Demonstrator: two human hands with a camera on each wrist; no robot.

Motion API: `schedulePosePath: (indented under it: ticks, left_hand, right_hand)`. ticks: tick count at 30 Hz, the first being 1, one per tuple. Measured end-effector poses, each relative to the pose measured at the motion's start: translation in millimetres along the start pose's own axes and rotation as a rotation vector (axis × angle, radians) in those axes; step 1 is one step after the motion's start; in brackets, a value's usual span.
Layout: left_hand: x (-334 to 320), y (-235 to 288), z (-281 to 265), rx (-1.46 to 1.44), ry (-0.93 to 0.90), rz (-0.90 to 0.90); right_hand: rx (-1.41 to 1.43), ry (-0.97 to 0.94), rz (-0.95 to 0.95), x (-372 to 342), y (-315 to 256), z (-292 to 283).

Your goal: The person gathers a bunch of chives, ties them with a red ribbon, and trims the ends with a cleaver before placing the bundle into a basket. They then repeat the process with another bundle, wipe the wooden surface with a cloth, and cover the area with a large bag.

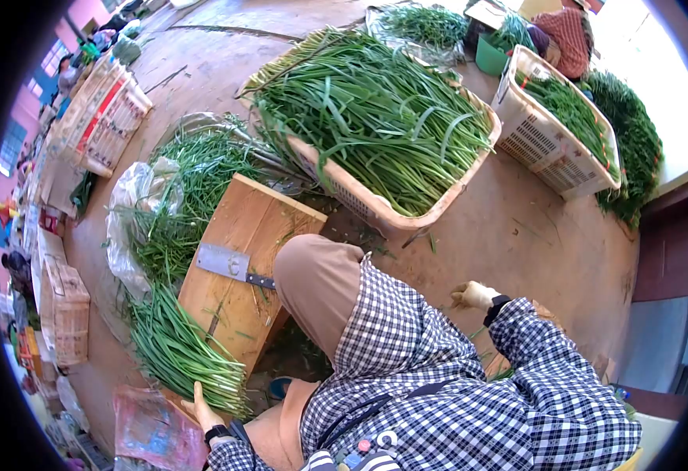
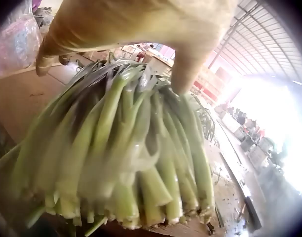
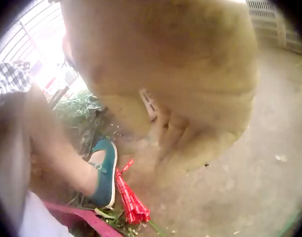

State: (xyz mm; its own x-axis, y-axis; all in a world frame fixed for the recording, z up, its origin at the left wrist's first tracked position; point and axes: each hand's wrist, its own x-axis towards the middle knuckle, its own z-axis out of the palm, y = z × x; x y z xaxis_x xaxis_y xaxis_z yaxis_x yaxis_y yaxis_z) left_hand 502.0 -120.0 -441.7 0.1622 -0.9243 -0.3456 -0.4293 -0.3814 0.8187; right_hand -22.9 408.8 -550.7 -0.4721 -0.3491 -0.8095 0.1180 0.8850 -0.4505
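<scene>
Head view: a person in a checked top sits beside a wooden board (image 1: 238, 212), the left hand (image 1: 199, 410) at the pale stem ends of a bundle of long green stalks (image 1: 183, 345). That bundle lies on the near end of the board, leaves pointing away from the person and spilling over the side. In the left wrist view the hand arches over the stalks in a wide spread, thumb touching the stems on 1 side and fingers reaching across to the other.

A cleaver (image 1: 223, 261) lies flat on the board, its dark handle towards the person's knee. The right hand (image 1: 476, 296) hangs well apart from the bundle, on the person's other side, fingers loosely bent; whether it pinches anything I cannot tell. In the right wrist view a bunch of red strips (image 3: 134, 205) lies on the floor below that hand, just beside a teal shoe (image 3: 107, 173).

Beyond the knee stands a pale crate (image 1: 383, 213) heaped with green stalks, and a 2nd crate (image 1: 544, 161) of greens stands further right. Loose greens (image 1: 195, 173) and clear plastic (image 1: 128, 228) lie by the board's far side.
</scene>
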Motion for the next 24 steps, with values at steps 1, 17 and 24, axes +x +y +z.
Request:
schedulePosePath:
  ticks: [1, 17, 24]
  left_hand:
    - [-4.6, 6.0, -2.9, -0.053, -0.060, 0.065]
    - [-110.6, 18.0, -12.5, 0.335, 0.157, 0.229]
    - [-90.8, -5.9, -27.2, 0.400, 0.142, 0.218]
  right_hand:
    - [0.017, -0.004, 0.000, 8.7, 5.0, 9.7]
    - [0.093, 0.058, 0.217, 70.3, 79.1, 60.7]
    - [0.121, 0.213, -0.113, 97.7, 31.8, 99.7]
